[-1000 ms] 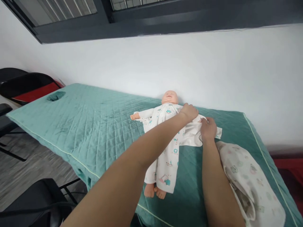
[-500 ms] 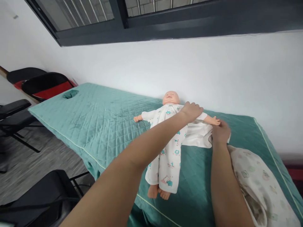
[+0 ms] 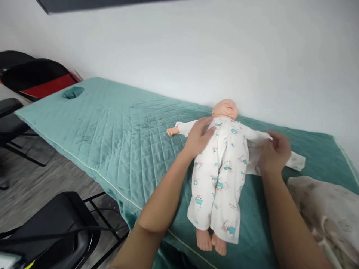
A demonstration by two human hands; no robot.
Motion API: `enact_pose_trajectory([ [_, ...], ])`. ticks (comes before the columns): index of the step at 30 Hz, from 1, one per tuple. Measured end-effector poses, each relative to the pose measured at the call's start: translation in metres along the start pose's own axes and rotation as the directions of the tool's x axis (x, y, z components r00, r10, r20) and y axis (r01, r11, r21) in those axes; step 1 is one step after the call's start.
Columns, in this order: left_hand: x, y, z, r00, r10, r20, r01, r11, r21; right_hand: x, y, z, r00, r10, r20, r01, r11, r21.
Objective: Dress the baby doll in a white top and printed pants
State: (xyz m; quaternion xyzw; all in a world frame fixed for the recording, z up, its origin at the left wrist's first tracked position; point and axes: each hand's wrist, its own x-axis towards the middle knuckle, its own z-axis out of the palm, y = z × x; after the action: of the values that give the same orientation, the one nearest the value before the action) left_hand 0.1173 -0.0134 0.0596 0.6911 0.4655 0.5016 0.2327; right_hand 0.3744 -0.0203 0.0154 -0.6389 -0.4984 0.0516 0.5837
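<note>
A baby doll (image 3: 218,168) in a white printed outfit lies face up, its bare feet toward me. My left hand (image 3: 199,136) rests against the doll's chest and shoulder at the left, fingers apart. At the right, my right hand (image 3: 275,151), slightly blurred, has its bent fingers around the end of the doll's outstretched arm (image 3: 256,135); that doll hand is hidden. A white garment (image 3: 253,160) lies partly beneath this arm, and a printed sleeve (image 3: 296,161) sticks out beyond my right hand. The doll's other arm (image 3: 183,128) stretches left with its hand showing.
The doll lies on a green quilted bed (image 3: 126,130) with a face hole at its far left, against a white wall (image 3: 174,52). Crumpled printed cloth (image 3: 331,209) lies by my right forearm. Black chairs (image 3: 56,228) stand along the left side.
My left hand has moved from the doll's arm at the right to its left shoulder side. My right hand has shifted onto the arm's end. The view has tilted down and come closer.
</note>
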Motion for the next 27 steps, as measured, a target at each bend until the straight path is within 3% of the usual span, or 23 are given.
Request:
enact_pose_trajectory([
  [3, 0.004, -0.026, -0.001, 0.991, -0.123, 0.058, 0.131, 0.978, -0.163, -0.022, -0.027, 0.015, 0.985, -0.048, 0.165, 0.034, 0.996, 0.088],
  [6, 0.008, -0.026, 0.003, 0.978, -0.167, 0.129, 0.187, 0.968, -0.169, -0.033, -0.041, 0.021, 0.951, 0.029, 0.308, -0.091, 0.978, 0.188],
  [13, 0.011, -0.02, -0.003, 0.955, -0.21, 0.212, 0.225, 0.973, -0.051, -0.035, -0.054, 0.016, 0.92, 0.079, 0.383, -0.163, 0.968, 0.19],
  [18, 0.014, -0.021, -0.005, 0.945, -0.217, 0.245, 0.231, 0.973, -0.028, -0.032, -0.054, 0.013, 0.867, 0.128, 0.481, -0.209, 0.971, 0.117],
  [23, 0.018, -0.02, -0.005, 0.94, -0.217, 0.265, 0.205, 0.976, 0.07, -0.023, -0.046, 0.016, 0.807, 0.144, 0.573, -0.28, 0.947, 0.156],
  [27, 0.019, -0.019, -0.005, 0.94, -0.201, 0.275, 0.184, 0.979, 0.085, -0.019, -0.054, 0.021, 0.784, 0.162, 0.599, -0.352, 0.911, 0.215],
])
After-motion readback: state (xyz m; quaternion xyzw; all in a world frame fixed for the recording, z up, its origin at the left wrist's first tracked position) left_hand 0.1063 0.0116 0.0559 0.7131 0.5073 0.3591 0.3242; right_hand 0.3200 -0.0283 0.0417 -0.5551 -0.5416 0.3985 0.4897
